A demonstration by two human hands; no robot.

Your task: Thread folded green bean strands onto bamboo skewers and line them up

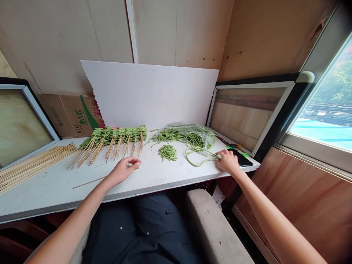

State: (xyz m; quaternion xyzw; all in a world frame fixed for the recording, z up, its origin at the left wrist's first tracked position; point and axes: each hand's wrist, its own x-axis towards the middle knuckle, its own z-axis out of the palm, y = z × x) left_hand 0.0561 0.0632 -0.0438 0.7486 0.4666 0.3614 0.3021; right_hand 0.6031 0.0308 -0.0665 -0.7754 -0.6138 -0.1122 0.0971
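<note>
My left hand [123,170] rests on the white tabletop [55,187], fingers pinched on a small green bean piece [136,167]. A single bamboo skewer [88,182] lies just left of it. My right hand [228,161] is closed on the end of a long green bean [198,158] that loops across the table. A small pile of cut bean pieces [167,152] lies between the hands. Finished bean skewers [115,139] lie in rows behind the left hand.
A heap of bare bamboo skewers [30,165] lies at the left. A plastic bag of long beans [187,135] sits at the back right. A black phone [242,158] lies beside my right hand. A white board [151,95] and cardboard box [68,113] stand behind.
</note>
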